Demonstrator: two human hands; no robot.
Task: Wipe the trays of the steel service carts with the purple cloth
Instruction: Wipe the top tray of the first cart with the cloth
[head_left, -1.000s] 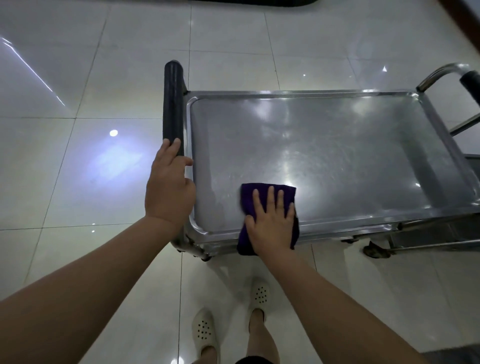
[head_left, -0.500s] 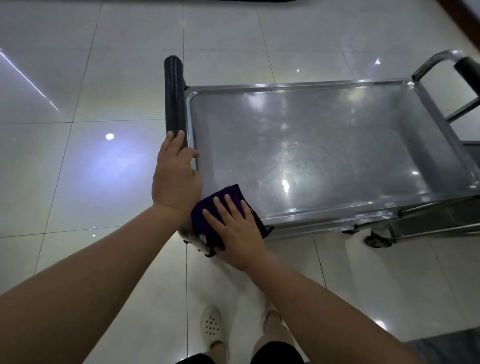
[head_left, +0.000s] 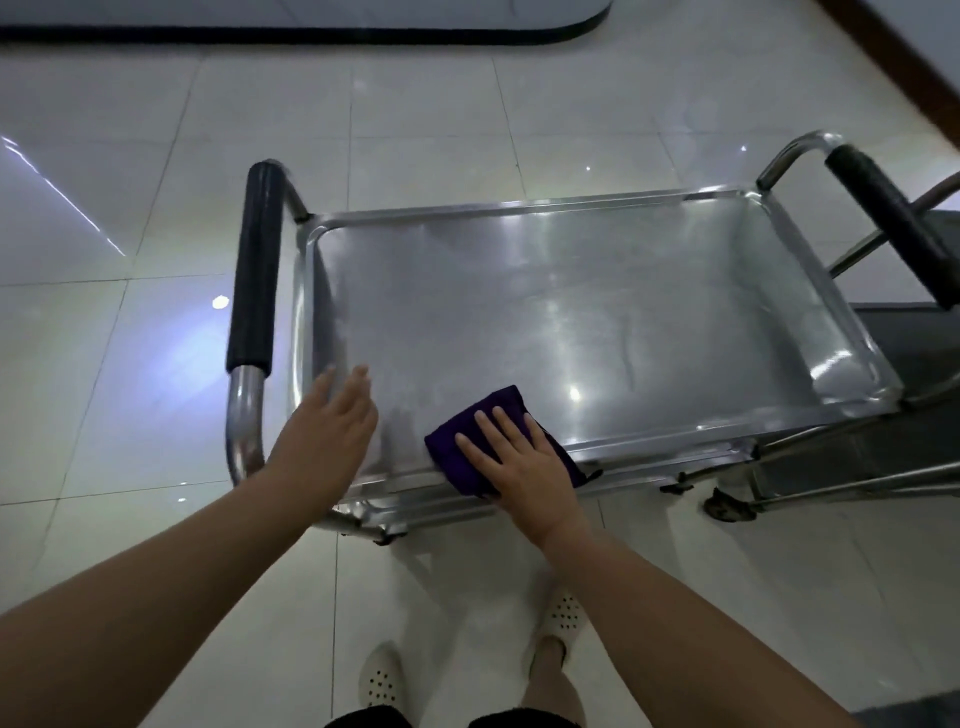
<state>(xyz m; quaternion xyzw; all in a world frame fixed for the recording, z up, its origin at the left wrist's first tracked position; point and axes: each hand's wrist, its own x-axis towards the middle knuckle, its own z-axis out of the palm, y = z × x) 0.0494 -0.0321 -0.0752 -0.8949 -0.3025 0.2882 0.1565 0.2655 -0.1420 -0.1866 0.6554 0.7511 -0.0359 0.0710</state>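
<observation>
The steel cart's top tray (head_left: 571, 312) fills the middle of the head view, bare and shiny. A folded purple cloth (head_left: 480, 422) lies on the tray's near edge, left of centre. My right hand (head_left: 519, 457) presses flat on the cloth with straight, spread fingers. My left hand (head_left: 332, 426) is over the tray's near left corner, fingers straight and together, holding nothing; I cannot tell if it touches the rim.
A black-padded push handle (head_left: 253, 270) runs along the cart's left end, and another (head_left: 891, 218) along the right end. A second cart's frame and wheel (head_left: 727, 506) sit at the right. White tiled floor surrounds the cart. My feet (head_left: 561, 616) stand below the near edge.
My left hand has let go of the left handle and now lies open over the tray's corner. My right hand has slid the cloth rightward, away from the near left corner.
</observation>
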